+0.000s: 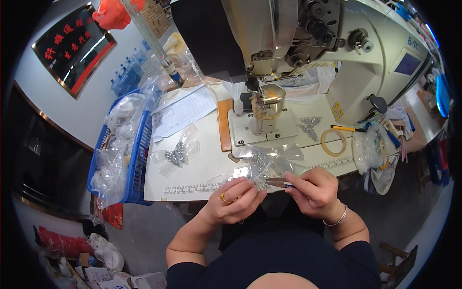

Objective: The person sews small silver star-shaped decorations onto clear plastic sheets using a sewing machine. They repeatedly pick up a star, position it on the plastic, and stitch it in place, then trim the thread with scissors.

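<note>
Near the front edge of the sewing table, my left hand [235, 200] is closed on the edge of a clear plastic sheet with a silvery beaded piece [258, 166] on it. My right hand [315, 191] is closed round small thread snips [276, 182], whose metal blades point left at the beaded piece beside my left fingertips. The exact spot where blades and beads meet is too small to make out. Just behind my hands stands the sewing machine [276, 101]. To the left lies a silvery beaded bow [176, 155] on clear plastic; another beaded piece [310, 126] lies right of the needle plate.
A blue basket [142, 161] full of plastic bags stands against the table's left side. Written sheets [185, 111] lie at the back left. On the right are a tape roll [333, 142], a yellow pen [347, 128] and a clear bag [368, 149]. A ruler strip [192, 188] runs along the front edge.
</note>
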The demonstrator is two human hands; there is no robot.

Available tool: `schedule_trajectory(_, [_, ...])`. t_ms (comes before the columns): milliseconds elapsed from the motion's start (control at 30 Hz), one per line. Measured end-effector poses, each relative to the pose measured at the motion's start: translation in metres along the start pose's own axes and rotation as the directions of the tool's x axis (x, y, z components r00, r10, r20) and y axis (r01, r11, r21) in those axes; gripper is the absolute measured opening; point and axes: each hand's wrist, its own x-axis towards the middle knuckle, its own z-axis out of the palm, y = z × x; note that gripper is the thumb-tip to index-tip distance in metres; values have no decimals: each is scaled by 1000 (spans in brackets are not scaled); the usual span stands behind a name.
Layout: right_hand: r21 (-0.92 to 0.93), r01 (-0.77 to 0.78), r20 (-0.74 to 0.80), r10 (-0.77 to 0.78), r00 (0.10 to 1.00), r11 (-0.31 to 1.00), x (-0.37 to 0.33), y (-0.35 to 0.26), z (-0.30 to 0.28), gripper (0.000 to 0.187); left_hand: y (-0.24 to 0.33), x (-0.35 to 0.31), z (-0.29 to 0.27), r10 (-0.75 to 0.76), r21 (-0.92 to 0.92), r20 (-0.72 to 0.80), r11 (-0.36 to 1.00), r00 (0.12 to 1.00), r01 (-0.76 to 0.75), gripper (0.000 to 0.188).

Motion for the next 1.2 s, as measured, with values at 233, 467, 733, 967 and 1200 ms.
schedule_trajectory(233, [-40, 171, 164, -163, 973, 984, 23, 20, -13, 38, -2, 0, -1, 123, -47, 28, 991, 992, -122, 20])
schedule_trajectory(467, [90, 252, 350, -268, 898, 963, 35, 31, -21, 32, -1, -5, -1, 223, -136, 57, 967, 973, -214, 17])
schedule_trajectory(733, [232, 236, 361, -309, 880, 944, 33, 40, -14, 32, 1, -7, 3, 233, -223, 24, 949, 972, -222, 16])
schedule_trajectory(967, [293, 189, 319, -282, 905, 937, 29, 42, -8, 31, 2, -6, 5, 196, -213, -20, 957, 980, -196, 17])
schedule_trajectory(1200, [226, 154, 284, -216, 934, 962, 22, 37, -6, 30, 1, -8, 7, 178, -166, -34, 969, 983, -182, 17])
